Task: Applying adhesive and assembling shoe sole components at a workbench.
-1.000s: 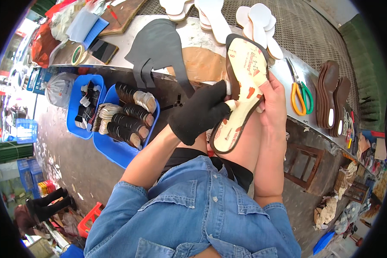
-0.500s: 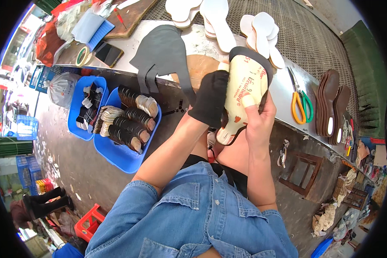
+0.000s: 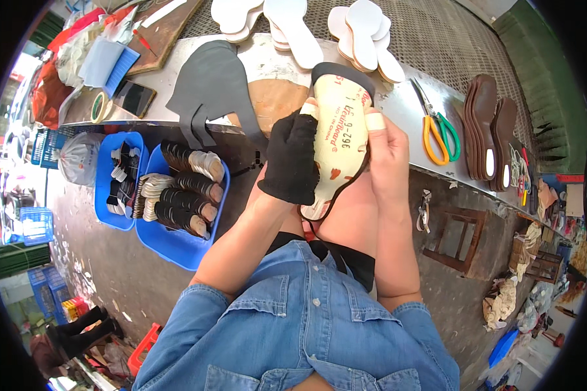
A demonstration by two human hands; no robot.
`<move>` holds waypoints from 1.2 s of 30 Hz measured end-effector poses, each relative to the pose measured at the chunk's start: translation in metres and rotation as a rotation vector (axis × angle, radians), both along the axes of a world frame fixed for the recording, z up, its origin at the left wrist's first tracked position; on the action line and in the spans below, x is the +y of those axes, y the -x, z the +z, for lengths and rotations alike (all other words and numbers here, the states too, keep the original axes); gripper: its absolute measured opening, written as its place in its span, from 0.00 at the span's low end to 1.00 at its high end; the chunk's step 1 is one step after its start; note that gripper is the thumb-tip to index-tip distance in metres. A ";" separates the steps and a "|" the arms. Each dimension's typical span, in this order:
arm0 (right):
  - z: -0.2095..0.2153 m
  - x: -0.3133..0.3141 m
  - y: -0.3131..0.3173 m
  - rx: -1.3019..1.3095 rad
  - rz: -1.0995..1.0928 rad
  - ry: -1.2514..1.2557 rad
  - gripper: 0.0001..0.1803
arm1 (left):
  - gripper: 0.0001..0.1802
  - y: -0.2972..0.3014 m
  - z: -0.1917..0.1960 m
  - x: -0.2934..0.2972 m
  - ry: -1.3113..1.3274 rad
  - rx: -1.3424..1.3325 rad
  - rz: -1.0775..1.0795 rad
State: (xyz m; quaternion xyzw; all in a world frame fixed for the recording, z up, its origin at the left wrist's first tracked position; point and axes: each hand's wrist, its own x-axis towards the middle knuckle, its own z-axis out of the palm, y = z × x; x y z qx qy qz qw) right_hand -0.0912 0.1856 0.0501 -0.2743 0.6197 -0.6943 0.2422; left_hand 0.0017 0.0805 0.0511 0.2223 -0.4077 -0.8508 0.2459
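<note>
A cream shoe insole [image 3: 342, 133] with red and dark print and black material along its rim is held up over my lap, wide end away from me. My left hand [image 3: 291, 156], in a black fingerless glove, grips its left edge with the thumb near the upper part. My right hand [image 3: 389, 156], bare with pale tape round the thumb, pinches the right edge; its fingers behind are hidden. A thin black strand hangs by the narrow end. Just past my left hand, a dark grey leather sheet [image 3: 209, 81] with cut strips droops over the bench edge, beside a round brown board [image 3: 277, 101].
White insole pieces [image 3: 293, 29] lie in piles at the bench's back. Scissors [image 3: 437, 130] with yellow and green handles and stacked brown insoles [image 3: 479, 124] are to the right. Leftward are a phone [image 3: 135, 98], a tape roll [image 3: 100, 107] and blue bins [image 3: 182, 251] of parts on the floor.
My right hand has shifted up the insole's edge, its thumb moving from the lower face to the upper right rim. The left hand keeps its grip. The whole view has shifted slightly.
</note>
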 end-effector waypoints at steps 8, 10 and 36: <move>-0.014 0.006 0.003 -0.215 -0.106 0.161 0.16 | 0.20 -0.019 -0.009 -0.022 0.663 -0.016 -0.239; -0.008 0.003 0.000 -0.259 -0.104 0.199 0.17 | 0.19 -0.018 0.012 -0.015 0.141 -0.148 -0.211; 0.006 0.148 0.099 0.998 -0.757 -0.427 0.20 | 0.18 -0.010 -0.043 -0.046 0.306 -0.145 -0.174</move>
